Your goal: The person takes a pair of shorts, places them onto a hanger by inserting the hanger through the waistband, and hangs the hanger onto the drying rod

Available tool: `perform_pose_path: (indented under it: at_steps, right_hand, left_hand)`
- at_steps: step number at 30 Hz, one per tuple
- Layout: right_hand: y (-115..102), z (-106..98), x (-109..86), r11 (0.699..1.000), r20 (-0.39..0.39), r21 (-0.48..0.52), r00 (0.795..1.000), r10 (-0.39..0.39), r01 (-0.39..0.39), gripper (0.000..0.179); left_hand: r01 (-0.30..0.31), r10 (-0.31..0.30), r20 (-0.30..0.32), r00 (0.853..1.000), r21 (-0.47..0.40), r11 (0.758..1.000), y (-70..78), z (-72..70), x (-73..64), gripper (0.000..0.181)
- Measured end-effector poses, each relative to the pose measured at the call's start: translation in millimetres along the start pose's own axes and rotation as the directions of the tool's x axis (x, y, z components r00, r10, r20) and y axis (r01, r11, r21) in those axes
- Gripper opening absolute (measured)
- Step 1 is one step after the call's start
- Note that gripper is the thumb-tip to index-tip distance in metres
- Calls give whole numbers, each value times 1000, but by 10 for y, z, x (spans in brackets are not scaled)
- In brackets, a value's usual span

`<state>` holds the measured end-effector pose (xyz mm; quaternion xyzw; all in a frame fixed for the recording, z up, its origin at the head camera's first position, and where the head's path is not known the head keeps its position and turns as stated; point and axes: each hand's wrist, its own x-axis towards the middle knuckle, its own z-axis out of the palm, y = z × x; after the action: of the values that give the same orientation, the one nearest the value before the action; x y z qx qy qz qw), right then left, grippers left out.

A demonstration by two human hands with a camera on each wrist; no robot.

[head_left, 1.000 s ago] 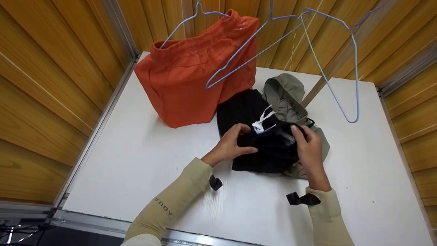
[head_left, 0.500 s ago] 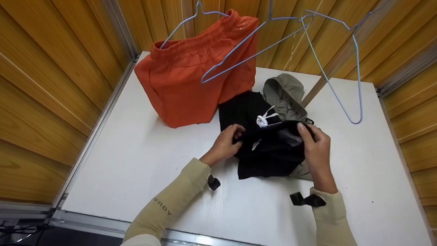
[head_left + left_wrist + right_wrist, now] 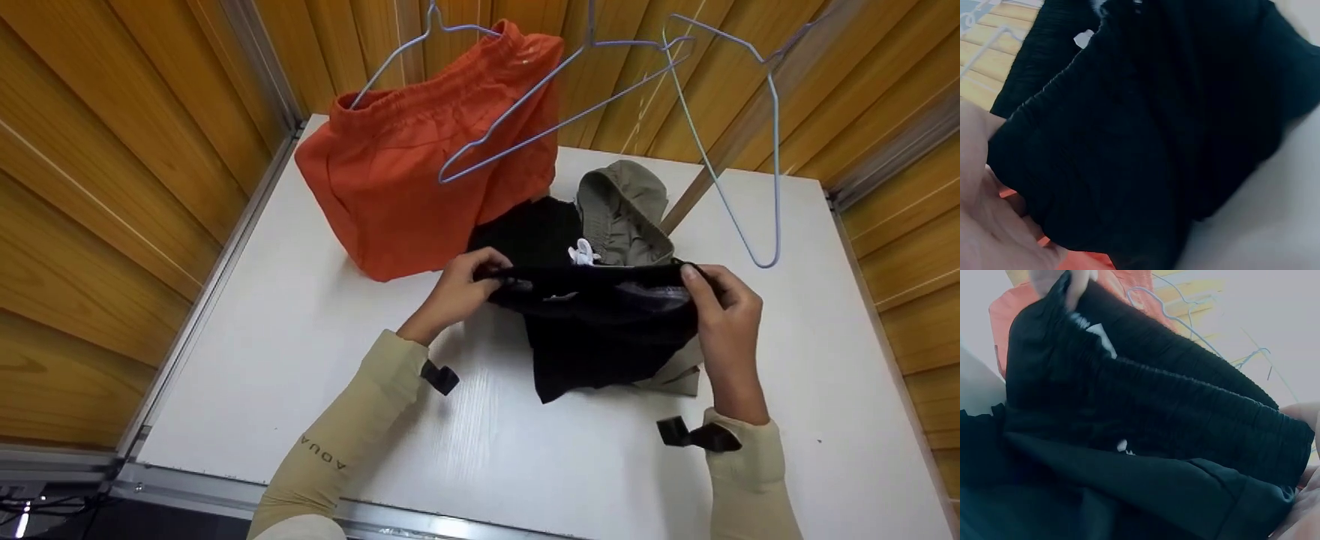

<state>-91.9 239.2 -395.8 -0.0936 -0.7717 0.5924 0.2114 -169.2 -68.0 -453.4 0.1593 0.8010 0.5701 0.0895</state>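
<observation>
Black shorts (image 3: 607, 337) with an elastic waistband are stretched between my two hands in the head view. My left hand (image 3: 456, 291) pinches the left end of the waistband, and my right hand (image 3: 727, 319) grips the right end, thumb on top. The waist opening faces up toward me, with a pale label inside. Behind the band lies a white drawstring (image 3: 583, 253), partly hidden. In the right wrist view the waistband (image 3: 1185, 391) runs taut between both hands. Olive-green clothing (image 3: 626, 214) lies partly under the black shorts.
Orange shorts (image 3: 420, 180) hang on a wire hanger (image 3: 390, 56) at the back left. Two bare wire hangers, a middle one (image 3: 517, 142) and a right one (image 3: 777, 172), dangle over the white table (image 3: 300, 390). Wood-patterned walls (image 3: 97, 187) enclose the table.
My hands have moved apart, left hand leftward and right hand rightward, spreading the waistband. The left hand went from loosely touching the black shorts to pinching their edge. The near leg hangs lower.
</observation>
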Motion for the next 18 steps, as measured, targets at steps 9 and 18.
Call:
perform_pose_path:
  at_steps: [9,18]
  right_hand:
    - [-55,-34,56,998,-21,65,1000,-14,15,13]
    - [-106,-26,99,997,-36,62,998,-46,48,12]
  left_hand:
    - [-103,103,-16,995,-24,994,378,-221,-11,24]
    - [-199,198,-23,980,-84,976,637,-315,-15,19]
